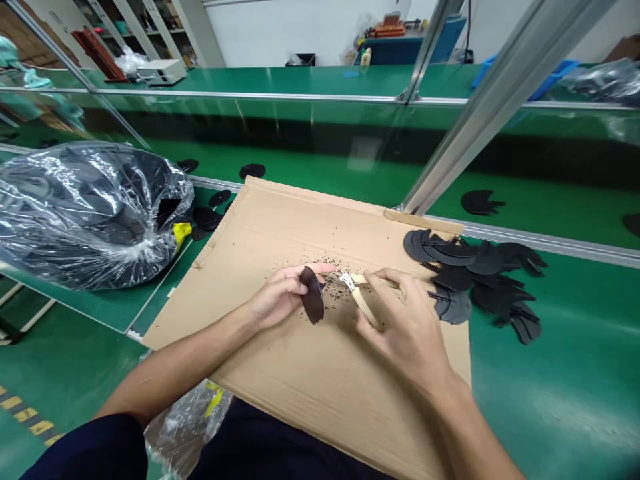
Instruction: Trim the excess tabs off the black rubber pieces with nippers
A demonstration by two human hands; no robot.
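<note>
My left hand (283, 293) pinches a thin, dark, rounded plastic part (313, 297) on edge above the cardboard sheet (280, 380). Its index finger points out past the part toward the right. In my right hand (407, 320) is a pair of cutting pliers (349, 283) with cream handles, which are spread apart. Their metal jaws are close to the right side of the dark part, with a small gap between. Tiny black trimmings (333, 293) lie scattered on the cardboard around and beneath the tool.
Several black rounded parts (455, 277) are piled at the cardboard's right edge. A clear plastic bag (90, 213) of dark parts sits on the left, with loose black discs (207, 219) beside it. An aluminium post (500, 107) rises behind. A green conveyor belt (320, 153) runs across the back.
</note>
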